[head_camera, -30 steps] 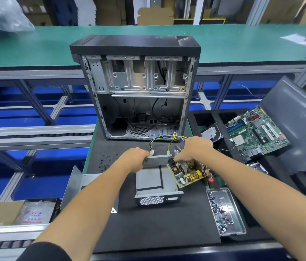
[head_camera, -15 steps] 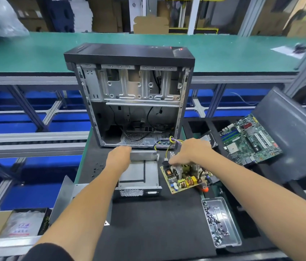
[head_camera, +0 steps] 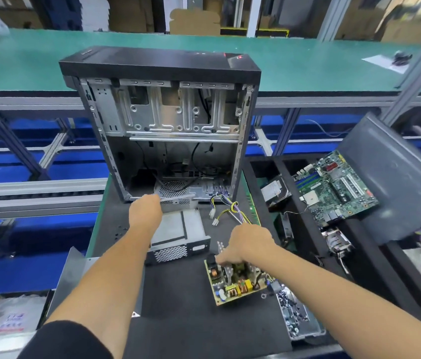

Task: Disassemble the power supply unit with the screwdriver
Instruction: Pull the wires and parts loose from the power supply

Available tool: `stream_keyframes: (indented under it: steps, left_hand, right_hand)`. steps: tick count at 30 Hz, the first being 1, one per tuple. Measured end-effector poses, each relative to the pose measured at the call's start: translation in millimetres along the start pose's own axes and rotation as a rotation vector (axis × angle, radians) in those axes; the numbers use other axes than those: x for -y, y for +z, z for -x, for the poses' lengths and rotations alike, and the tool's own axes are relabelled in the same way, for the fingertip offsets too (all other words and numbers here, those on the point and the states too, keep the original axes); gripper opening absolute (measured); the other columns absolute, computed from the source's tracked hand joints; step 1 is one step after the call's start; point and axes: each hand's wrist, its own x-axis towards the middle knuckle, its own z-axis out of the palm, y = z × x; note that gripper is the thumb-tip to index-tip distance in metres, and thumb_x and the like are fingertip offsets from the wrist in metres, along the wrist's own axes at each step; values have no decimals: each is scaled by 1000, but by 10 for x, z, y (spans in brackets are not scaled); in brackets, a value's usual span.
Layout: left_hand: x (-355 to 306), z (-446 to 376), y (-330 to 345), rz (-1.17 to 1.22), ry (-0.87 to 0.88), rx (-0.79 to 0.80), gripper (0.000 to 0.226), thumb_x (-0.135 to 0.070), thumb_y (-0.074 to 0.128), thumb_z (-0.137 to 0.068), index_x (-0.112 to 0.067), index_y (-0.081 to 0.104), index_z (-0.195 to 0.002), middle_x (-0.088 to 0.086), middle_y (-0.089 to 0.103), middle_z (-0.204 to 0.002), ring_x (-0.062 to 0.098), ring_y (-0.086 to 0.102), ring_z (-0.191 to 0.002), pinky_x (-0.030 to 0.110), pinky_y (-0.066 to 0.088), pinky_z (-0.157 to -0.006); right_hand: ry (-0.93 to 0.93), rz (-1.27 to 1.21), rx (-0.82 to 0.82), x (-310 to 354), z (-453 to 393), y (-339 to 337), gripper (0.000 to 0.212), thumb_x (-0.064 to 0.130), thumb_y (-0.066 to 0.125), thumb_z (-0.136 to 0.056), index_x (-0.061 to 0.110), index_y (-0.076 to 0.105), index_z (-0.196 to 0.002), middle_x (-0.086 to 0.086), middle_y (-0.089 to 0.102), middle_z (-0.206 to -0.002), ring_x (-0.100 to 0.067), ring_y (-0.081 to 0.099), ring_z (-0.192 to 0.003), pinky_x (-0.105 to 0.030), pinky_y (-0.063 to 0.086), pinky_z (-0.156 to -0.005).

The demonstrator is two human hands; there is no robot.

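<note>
The grey metal housing of the power supply (head_camera: 178, 229) lies on the black mat in front of the open computer case (head_camera: 163, 120). My left hand (head_camera: 144, 213) grips the housing's far left edge. To the right, the yellow-green circuit board of the power supply (head_camera: 235, 283) sits apart from the housing, with its yellow and purple cable bundle (head_camera: 232, 208) trailing toward the case. My right hand (head_camera: 248, 244) holds the board at its far edge, fingers curled down onto it. No screwdriver shows plainly in the view.
A metal tray of screws (head_camera: 305, 330) lies at the right front. A motherboard (head_camera: 333, 187) leans on a grey panel (head_camera: 406, 182) at the right, beside a hard drive (head_camera: 274, 190). A loose metal cover (head_camera: 72, 278) lies at the left. Green conveyor (head_camera: 36, 60) behind.
My right hand has drawn the circuit board toward me and to the right, away from the housing. My left hand has pushed the housing back toward the computer case.
</note>
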Motion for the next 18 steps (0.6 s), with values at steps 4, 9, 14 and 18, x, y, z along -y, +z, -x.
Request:
stream_keyframes:
  steps: [4, 9, 14, 18]
  left_hand:
    - [-11, -84, -22, 65, 4, -11, 22, 4, 51, -85, -6, 61, -102, 15, 66, -94, 33, 63, -87, 38, 51, -71]
    - [27, -113, 2, 127, 6, -4, 22, 8, 46, -84, -4, 58, -98, 18, 62, -95, 36, 60, -88, 39, 47, -69]
    - [17, -158, -10, 178, 41, 9, 20, 10, 45, -80, -6, 56, -84, 12, 55, -81, 30, 49, -73, 34, 41, -61]
    - [-29, -197, 4, 271, 149, 46, 27, 12, 42, -76, -11, 36, -64, 12, 47, -70, 30, 44, -68, 30, 31, -56]
  right_hand:
    - [3, -50, -6, 202, 19, 237, 46, 61, 64, -64, 17, 50, -65, 5, 53, -67, -16, 50, -57, -23, 34, -49]
    - [6, -96, -27, 282, 28, 274, 45, 59, 63, -64, 16, 50, -65, 5, 53, -66, -15, 45, -54, -22, 30, -46]
    - [-2, -157, -40, 419, 32, 308, 45, 60, 59, -67, 15, 51, -64, 5, 52, -65, -17, 49, -57, -22, 31, -47]
    - [-32, -146, -77, 572, 39, 394, 55, 68, 55, -71, 14, 47, -64, 4, 46, -64, -21, 48, -59, -23, 27, -46]
